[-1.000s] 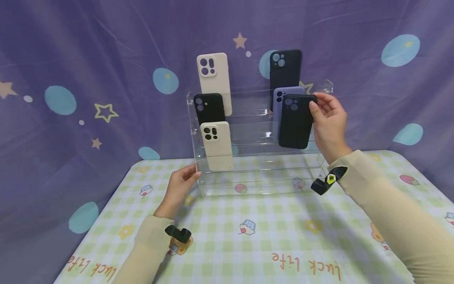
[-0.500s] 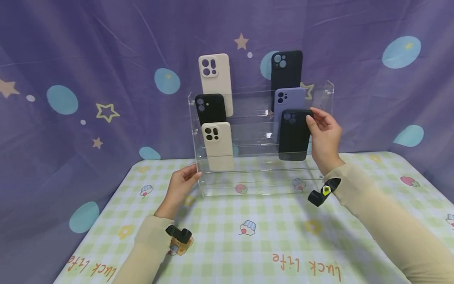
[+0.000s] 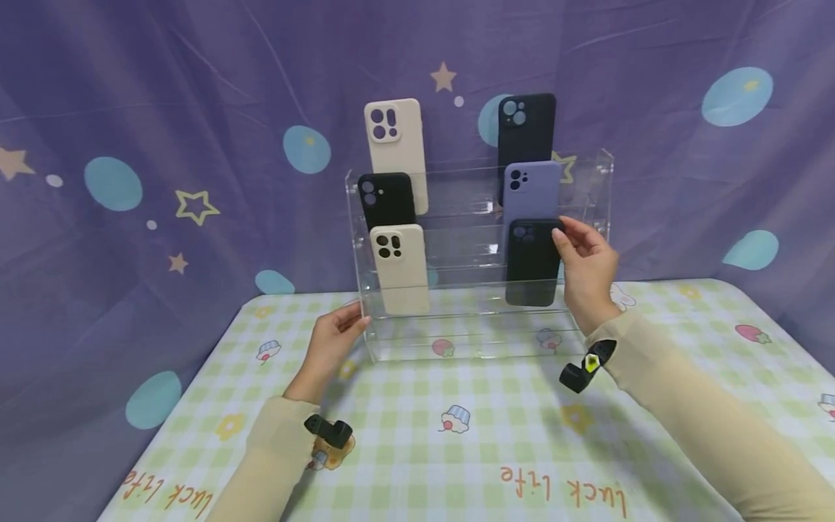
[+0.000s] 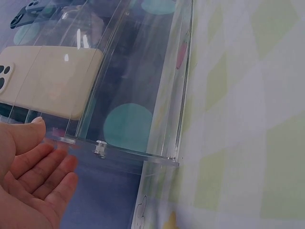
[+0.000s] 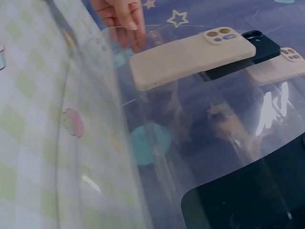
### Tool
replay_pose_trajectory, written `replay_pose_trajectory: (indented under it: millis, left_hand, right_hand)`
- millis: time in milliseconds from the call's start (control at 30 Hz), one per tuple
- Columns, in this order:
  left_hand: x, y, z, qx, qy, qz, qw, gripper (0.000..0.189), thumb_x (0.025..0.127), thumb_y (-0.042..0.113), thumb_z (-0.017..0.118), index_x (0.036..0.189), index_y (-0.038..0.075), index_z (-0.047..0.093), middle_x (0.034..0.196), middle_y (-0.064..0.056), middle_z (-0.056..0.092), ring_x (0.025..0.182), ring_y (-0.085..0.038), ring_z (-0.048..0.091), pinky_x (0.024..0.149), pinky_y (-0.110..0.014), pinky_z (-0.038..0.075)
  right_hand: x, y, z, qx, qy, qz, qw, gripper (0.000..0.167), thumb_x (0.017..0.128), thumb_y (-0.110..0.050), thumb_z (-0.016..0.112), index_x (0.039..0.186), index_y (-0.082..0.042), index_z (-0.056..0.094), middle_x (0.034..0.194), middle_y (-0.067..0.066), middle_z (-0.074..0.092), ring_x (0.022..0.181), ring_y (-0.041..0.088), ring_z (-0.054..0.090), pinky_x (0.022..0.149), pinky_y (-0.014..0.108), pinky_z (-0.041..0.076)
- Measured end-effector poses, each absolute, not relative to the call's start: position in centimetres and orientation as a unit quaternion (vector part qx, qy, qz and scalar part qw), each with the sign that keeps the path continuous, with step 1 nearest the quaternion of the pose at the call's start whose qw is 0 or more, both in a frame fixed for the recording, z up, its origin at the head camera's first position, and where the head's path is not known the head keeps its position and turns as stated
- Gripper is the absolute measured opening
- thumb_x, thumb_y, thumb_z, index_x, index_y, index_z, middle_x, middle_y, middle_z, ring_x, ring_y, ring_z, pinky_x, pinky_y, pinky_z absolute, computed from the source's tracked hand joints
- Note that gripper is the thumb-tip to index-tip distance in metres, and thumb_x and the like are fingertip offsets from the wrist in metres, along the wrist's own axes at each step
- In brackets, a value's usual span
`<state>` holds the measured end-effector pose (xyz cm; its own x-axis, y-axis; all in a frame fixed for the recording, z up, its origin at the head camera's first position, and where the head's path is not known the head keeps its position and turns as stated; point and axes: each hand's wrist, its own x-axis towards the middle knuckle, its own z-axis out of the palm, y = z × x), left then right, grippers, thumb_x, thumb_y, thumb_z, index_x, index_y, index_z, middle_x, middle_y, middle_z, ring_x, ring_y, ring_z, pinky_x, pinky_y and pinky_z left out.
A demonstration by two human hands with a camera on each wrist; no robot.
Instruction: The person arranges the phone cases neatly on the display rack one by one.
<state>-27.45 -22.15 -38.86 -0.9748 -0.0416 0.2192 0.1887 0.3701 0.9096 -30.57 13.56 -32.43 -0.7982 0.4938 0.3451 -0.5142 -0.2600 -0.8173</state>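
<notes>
A clear acrylic display rack [image 3: 457, 250] stands on the table with phone cases in its tiers. My right hand [image 3: 589, 268] pinches the upper right corner of a black phone case [image 3: 533, 264], whose lower end sits behind the front tier's clear lip. A lilac case [image 3: 531, 192] and another black case [image 3: 527, 130] rise behind it. My left hand [image 3: 334, 344] holds the rack's left side panel, thumb near the front edge and fingers along the outside. Close to that thumb is a cream phone case [image 4: 52, 78] in the front tier.
On the rack's left side, a black case [image 3: 386, 197] and a cream case [image 3: 396, 138] stand in the tiers behind. A green checked tablecloth [image 3: 417, 449] covers the table. A purple patterned curtain [image 3: 215, 109] hangs behind.
My right hand has lowered the black case and shifted it slightly left, into the front tier before the lilac case. My left hand has stayed at the rack's side.
</notes>
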Motion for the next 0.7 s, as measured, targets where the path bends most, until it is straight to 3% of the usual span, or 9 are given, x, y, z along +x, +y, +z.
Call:
replay_pose_trajectory:
  millis: [367, 700]
  left_hand:
    - [-27.39, -22.25, -38.84, -0.052, -0.817, -0.563, 0.115, 0.035, 0.09, 0.005, 0.063, 0.121, -0.009, 0.057, 0.119, -0.024, 0.061, 0.102, -0.022, 0.062, 0.082, -0.012, 0.047]
    - [-27.35, -22.05, -38.78, -0.054, -0.816, -0.564, 0.115, 0.035, 0.09, 0.006, 0.063, 0.121, -0.009, 0.058, 0.119, -0.025, 0.06, 0.106, -0.031, 0.061, 0.081, -0.012, 0.046]
  right_hand:
    - [-30.29, 13.21, -32.44, -0.014, -0.581, 0.751, 0.314, 0.03, 0.083, -0.009, 0.072, 0.112, -0.004, 0.069, 0.092, -0.005, 0.065, 0.084, 0.008, 0.056, 0.076, 0.016, 0.046]
    - [-30.22, 13.15, -32.54, -0.036, -0.614, 0.713, 0.337, 0.031, 0.082, -0.012, 0.074, 0.112, -0.007, 0.07, 0.094, -0.007, 0.064, 0.091, 0.007, 0.056, 0.078, 0.015, 0.045]
